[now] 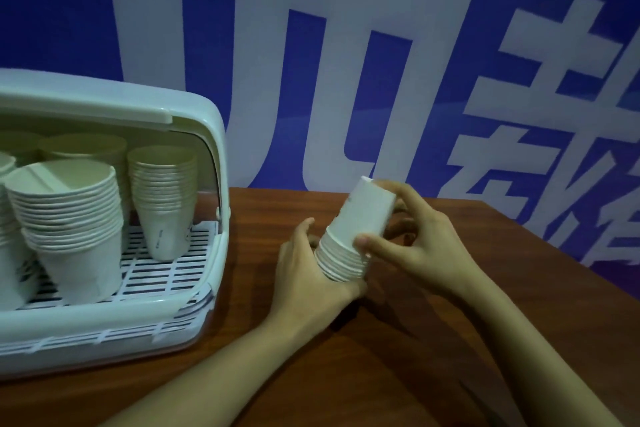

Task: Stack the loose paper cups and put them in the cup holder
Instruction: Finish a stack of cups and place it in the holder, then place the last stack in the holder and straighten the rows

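Gripping the nested stack of cups (349, 236) at its rims, the left hand (308, 274) is curling round it while the right hand (412, 239) is pinching the sides, held inverted just above the table (398, 357). Squeezing lightly should be keeping the cups seated and uncrushed. The cup holder (114, 218), standing open nearby, is running off the left edge; its free space is going unseen.
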{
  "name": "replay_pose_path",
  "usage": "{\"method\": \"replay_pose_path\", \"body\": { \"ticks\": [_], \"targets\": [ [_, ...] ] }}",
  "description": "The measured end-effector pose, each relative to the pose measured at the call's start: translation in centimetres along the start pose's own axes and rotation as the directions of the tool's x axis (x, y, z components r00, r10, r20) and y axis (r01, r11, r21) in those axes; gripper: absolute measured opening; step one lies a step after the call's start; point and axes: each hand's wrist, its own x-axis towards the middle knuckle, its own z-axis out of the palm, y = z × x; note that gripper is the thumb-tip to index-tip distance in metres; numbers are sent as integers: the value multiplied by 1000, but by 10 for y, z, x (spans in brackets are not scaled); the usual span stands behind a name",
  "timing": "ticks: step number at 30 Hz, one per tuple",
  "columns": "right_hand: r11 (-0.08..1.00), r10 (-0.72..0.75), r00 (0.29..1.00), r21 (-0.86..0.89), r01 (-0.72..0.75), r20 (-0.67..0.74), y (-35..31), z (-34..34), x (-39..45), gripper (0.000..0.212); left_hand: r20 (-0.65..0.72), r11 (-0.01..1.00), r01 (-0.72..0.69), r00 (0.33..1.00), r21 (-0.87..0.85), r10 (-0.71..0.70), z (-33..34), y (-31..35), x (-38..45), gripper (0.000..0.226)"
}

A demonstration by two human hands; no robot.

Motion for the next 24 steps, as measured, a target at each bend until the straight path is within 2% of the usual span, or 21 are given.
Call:
{"method": "replay_pose_path", "body": {
  "ticks": [3,8,11,16,18,21,24],
  "targets": [
    [993,93,995,80,-90,-39,5,-12,-2,64,-136,987,-117,985,-109,102,-5,0,-7,109],
    [987,151,987,44,-153,54,13,-20,-4,72,-312,941,-235,937,-242,153,-16,40,-18,86],
    [996,4,998,-85,-9,-56,6,-9,-2,92,-331,939,-245,930,-243,157,-28,61,-24,80],
    [976,-210,955,-102,192,-211,-34,14,-8,105,-320,980,-164,940,-110,121,-74,60,-49,99],
    [968,-243,950,-120,222,-197,-53,26,-13,98,-294,987,-141,949,-77,113,-97,59,-58,104],
    [961,-267,955,-109,254,-132,-79,52,-21,74,-269,993,-96,960,-72,74,-122,56,-67,104],
    [975,-220,972,20,223,-78,-107,71,-27,75,-317,984,-138,944,-112,96,-139,57,-80,97]
  ]
}}
